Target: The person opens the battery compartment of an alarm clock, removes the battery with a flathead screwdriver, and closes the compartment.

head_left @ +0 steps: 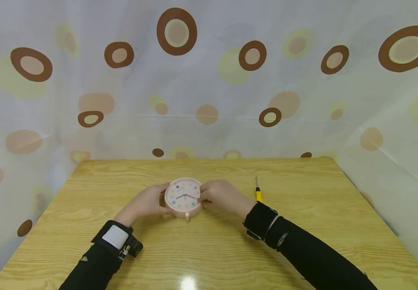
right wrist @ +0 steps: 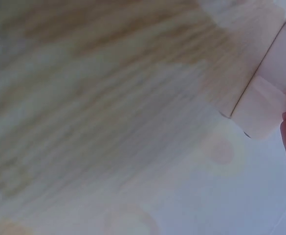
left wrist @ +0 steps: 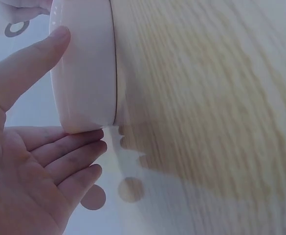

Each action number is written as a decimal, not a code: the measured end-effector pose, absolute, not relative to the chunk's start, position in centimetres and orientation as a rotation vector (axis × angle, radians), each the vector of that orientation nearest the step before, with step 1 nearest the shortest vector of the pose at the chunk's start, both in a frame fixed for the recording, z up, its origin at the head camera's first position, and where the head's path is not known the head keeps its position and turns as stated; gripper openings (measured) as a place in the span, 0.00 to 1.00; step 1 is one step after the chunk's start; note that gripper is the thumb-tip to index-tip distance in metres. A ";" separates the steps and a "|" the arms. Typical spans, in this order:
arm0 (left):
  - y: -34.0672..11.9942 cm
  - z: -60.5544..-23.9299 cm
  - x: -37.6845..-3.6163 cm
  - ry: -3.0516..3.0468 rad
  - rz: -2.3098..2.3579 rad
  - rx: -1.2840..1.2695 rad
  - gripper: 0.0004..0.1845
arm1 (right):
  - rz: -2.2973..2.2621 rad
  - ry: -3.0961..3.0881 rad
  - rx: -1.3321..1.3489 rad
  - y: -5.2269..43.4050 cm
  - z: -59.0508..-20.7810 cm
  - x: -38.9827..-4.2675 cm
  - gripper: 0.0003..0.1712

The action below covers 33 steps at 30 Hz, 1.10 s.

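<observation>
We hold the clock [head_left: 183,198] between both hands [head_left: 147,201] [head_left: 220,196] — fingers curled round its rim — best kept level and steady

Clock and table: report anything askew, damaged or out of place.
Nothing stands out. The pink clock is held between the left hand and the right hand on the wooden table, its face intact. A yellow-handled screwdriver lies flat beside the right hand.
</observation>
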<state>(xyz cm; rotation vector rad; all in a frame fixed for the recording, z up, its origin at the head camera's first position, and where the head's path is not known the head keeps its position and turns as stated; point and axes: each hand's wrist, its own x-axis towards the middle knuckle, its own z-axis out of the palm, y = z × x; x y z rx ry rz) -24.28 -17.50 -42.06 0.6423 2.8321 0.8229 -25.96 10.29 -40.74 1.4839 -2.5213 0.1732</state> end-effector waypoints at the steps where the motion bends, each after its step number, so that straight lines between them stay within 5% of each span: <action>1: -17.5 -42.1 -24.3 2.829 0.812 0.653 0.50 | 0.176 -2.518 1.492 10.3 -40.7 -25.8 0.05; 33: -16.1 -42.0 -21.5 2.453 0.960 0.969 0.54 | 0.302 -2.351 1.586 13.3 -41.1 -18.5 0.07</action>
